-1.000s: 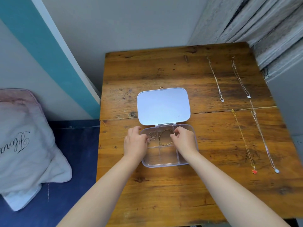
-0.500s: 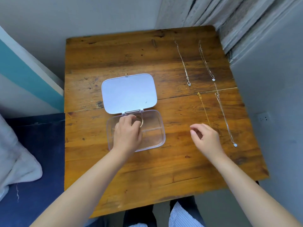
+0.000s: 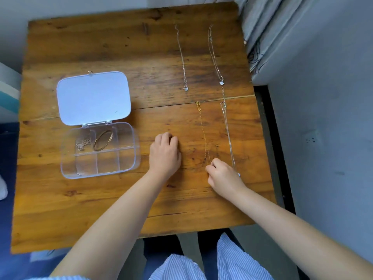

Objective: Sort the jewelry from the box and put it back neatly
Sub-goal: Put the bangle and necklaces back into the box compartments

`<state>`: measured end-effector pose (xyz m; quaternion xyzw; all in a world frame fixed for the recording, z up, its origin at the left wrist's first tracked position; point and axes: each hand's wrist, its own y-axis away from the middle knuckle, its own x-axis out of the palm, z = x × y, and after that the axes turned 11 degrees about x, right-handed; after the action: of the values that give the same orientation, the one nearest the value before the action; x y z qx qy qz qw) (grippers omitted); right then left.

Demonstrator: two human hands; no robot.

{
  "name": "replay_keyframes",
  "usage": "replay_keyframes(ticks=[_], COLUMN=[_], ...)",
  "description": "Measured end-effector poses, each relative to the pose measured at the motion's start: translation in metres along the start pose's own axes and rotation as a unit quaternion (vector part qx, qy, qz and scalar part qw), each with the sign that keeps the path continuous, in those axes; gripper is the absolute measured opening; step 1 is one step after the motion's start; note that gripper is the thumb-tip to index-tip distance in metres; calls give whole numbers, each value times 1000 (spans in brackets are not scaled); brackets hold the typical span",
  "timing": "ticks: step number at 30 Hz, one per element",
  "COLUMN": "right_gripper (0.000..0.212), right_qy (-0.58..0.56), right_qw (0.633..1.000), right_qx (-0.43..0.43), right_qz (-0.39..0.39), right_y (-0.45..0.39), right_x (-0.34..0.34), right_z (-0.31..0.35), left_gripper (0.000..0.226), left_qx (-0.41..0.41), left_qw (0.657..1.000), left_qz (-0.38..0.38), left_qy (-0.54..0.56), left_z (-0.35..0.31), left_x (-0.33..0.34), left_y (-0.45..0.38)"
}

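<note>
A clear plastic jewelry box lies open on the wooden table, its white lid flat behind it. A gold bangle and a small chain sit in its back compartments. Several necklaces lie stretched out on the right: two silver ones at the back, a gold chain and a silver chain nearer me. My right hand pinches the near end of the gold chain. My left hand rests knuckles up on the table, fingers curled, right of the box.
A grey curtain hangs at the table's back right corner, and a grey wall runs along the right. The person's striped shirt shows below the table's near edge. Blue fabric lies left of the table.
My left hand left the box and moved right onto the bare table. My right hand moved further right and closed on the near end of the gold chain. The view shifted right.
</note>
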<state>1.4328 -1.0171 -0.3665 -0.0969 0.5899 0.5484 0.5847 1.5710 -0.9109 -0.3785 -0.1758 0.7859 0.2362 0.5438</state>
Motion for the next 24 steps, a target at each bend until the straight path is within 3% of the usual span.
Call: replay_keyframes(ticks=[5,13,16,21,24], right_gripper=[12,32,30,23,19], right_qy=[4,-43,-44,-12,-16], right_qw=[1000,994,990,991,989], right_qx=[-19,-31,-22,11,-2], right_qz=[-20,-99,-130,-135,-146], right_y=[-17,-64,-76,-82,-79], right_x=[-16,-39,-44,-42,-46], right_z=[1,-1,-6,-9,-8], left_gripper=[29,32,36,31,26], left_qx=[-18,-70,-91,-202,-185], left_qw=[998,996,994,977,982], left_qz=[43,-46,-40,-35,-8], left_qy=[-50,29,40,63,30], left_z=[1,1,-3,-3,-6], left_x=[-5,-26,-26,-27,-31], left_y=[-12,-106,-147,-178,-181])
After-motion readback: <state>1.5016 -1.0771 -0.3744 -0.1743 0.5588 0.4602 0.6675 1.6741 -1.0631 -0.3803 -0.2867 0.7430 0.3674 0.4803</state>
